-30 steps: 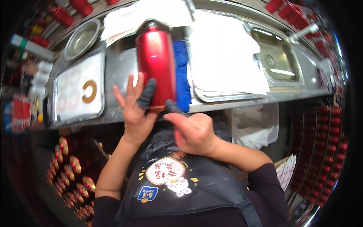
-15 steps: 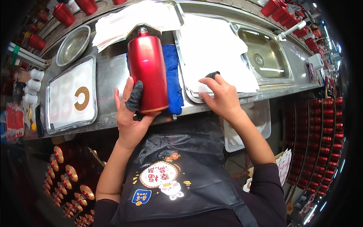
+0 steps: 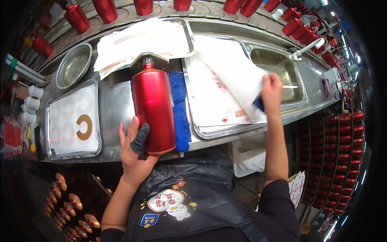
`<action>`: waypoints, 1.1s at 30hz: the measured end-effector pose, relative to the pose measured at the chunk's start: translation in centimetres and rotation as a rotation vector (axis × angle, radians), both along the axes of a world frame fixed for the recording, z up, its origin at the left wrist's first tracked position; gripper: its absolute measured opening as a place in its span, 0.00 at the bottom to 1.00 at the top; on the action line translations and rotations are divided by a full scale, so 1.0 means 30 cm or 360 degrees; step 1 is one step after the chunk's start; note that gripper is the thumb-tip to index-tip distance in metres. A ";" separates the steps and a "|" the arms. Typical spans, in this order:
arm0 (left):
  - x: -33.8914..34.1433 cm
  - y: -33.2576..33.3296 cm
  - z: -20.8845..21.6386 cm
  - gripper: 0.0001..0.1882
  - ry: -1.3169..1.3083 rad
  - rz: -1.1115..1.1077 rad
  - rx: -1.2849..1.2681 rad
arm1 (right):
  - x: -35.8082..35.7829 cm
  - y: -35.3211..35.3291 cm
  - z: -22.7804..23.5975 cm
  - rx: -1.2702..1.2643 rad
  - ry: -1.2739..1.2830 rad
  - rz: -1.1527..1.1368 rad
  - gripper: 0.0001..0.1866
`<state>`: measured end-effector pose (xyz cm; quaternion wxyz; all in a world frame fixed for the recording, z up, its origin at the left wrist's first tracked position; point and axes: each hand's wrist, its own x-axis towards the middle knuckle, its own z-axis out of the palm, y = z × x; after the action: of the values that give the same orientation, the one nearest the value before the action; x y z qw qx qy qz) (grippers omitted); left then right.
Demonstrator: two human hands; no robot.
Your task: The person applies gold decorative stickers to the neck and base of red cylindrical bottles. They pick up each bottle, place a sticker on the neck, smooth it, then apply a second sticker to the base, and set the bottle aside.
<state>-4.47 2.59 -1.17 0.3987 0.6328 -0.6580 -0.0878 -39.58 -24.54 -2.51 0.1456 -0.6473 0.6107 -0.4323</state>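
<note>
The red bottle (image 3: 153, 109) lies on its side on the steel tabletop (image 3: 115, 105), neck pointing away from the person, its body resting partly on a folded blue cloth (image 3: 179, 111). The left hand (image 3: 134, 152) cups the bottle's base at the near edge, thumb in a dark finger cover pressed against the red side, the other fingers spread open beside it. The right hand (image 3: 272, 86) is well apart, off to the right over a metal tray (image 3: 200, 123) of white sheets, pinched shut on the corner of one white sheet (image 3: 234, 76) that it holds lifted — something blue shows under the fingers.

To the left sits another tray (image 3: 50, 121) lined in white with a gold ring-shaped label (image 3: 84, 127) on it, and behind that a round steel bowl (image 3: 73, 65). A further stack of white sheets (image 3: 141, 40) lies behind the bottle, and a sink basin (image 3: 280, 74) with a white tap is set in at the right. Rows of red bottles (image 3: 342, 149) fill racks on the right and line the far edge.

Half a second ago the right hand lay flat at the near corner of the sheet tray; now it has moved farther right and raised a sheet — the left hand stays at the bottle's base.
</note>
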 end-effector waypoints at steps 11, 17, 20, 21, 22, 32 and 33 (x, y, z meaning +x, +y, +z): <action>0.005 0.010 0.001 0.40 0.0074 -0.0035 0.0022 | 0.111 0.007 0.037 0.0533 0.1080 0.0058 0.36; 0.000 0.017 -0.005 0.40 0.0062 -0.0008 -0.0006 | 0.108 -0.057 0.083 0.0427 0.1137 0.0011 0.16; -0.003 0.009 0.001 0.40 0.0008 -0.0025 0.0013 | 0.011 -0.052 0.151 0.0139 0.0723 0.0071 0.16; -0.005 0.007 0.002 0.40 0.0011 -0.0029 -0.0006 | -0.024 -0.046 0.172 0.0083 0.0572 0.0090 0.17; -0.005 0.004 0.002 0.40 0.0008 -0.0042 -0.0031 | -0.072 -0.029 0.196 0.0126 0.0474 0.0021 0.18; -0.012 0.001 -0.033 0.41 0.0294 0.0011 -0.0007 | -0.824 0.464 -0.006 0.0304 -0.1014 -0.0571 0.22; -0.011 0.001 -0.035 0.41 0.0252 -0.0020 -0.0014 | -0.912 0.531 -0.102 0.0267 -0.1154 -0.0718 0.22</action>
<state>-4.79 2.61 -2.23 0.4515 0.6181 -0.6287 -0.1372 -66.92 -8.62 -5.57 0.3046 -0.2899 0.6792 -0.6016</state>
